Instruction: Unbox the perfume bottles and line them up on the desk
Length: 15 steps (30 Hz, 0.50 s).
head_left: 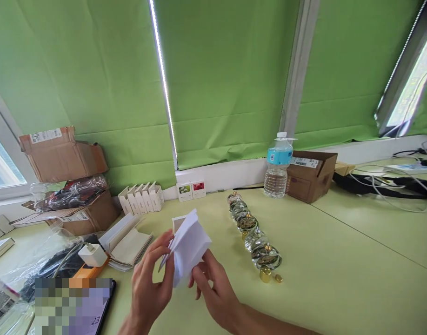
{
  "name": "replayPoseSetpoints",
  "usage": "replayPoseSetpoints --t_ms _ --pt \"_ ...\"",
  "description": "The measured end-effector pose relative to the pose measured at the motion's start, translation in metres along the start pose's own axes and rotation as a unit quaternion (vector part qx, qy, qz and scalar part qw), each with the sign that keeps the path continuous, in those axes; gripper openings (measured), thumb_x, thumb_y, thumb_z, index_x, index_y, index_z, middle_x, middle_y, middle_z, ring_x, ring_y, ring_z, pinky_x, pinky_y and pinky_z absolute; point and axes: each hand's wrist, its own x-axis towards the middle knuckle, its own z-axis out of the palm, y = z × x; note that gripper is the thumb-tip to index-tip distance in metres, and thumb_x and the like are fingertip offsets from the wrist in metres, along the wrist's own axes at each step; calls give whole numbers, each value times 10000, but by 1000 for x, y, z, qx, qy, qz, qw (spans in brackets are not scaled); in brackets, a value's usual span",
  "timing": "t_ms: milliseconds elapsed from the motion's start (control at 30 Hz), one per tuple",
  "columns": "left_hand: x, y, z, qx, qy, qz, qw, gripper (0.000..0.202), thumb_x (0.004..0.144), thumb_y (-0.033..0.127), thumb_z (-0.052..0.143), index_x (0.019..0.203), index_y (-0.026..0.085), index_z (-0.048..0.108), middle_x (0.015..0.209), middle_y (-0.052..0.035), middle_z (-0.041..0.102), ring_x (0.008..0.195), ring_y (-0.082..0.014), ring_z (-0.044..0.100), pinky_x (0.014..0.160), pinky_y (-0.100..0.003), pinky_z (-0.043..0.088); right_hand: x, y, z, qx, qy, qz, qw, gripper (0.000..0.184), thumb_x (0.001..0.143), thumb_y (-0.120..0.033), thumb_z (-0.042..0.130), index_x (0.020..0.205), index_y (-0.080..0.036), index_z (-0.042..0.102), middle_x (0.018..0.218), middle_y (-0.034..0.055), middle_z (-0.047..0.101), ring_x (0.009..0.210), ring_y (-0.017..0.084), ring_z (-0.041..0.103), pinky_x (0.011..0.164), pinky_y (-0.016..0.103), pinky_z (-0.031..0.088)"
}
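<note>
Above the front of the table I hold a folded white paper piece [192, 246], tilted and partly opened out. My left hand [152, 274] pinches its left edge between thumb and fingers. My right hand [215, 288] grips its lower right corner, fingers bent around it. Just behind the paper a small white box flap [178, 223] shows; whether it belongs to the same piece I cannot tell. A row of round glass bottles [255, 239] with gold parts runs along the table to the right. By the nearest bottle sit a gold cap [265, 274] and a smaller gold piece [278, 278].
Flat white cartons [130, 242], a white charger [92, 254] and a phone [105, 307] lie at left. Several small white boxes [140, 199] and two picture cards [191, 190] stand at the back. Cardboard boxes [65, 156] are stacked left; a water bottle [276, 170] stands beside a brown box [309, 177].
</note>
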Motion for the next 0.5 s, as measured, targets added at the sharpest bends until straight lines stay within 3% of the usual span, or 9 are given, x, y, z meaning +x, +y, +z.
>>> replayPoseSetpoints --t_ms 200,500 --pt "-11 10 9 -47 -90 -17 995 188 856 139 473 998 249 420 1443 -138 426 1327 -263 413 1005 -447 423 3 -11 -3 73 -3 -6 997 381 959 -481 361 1237 -225 409 918 50 570 616 111 596 432 189 459" --pt "-17 16 13 -78 -120 41 989 260 814 116 504 1058 178 440 1511 -200 253 1390 -323 272 1048 -485 359 1 -15 -4 124 19 -21 992 408 915 -509 454 1194 -212 467 802 22 550 558 95 481 406 181 397"
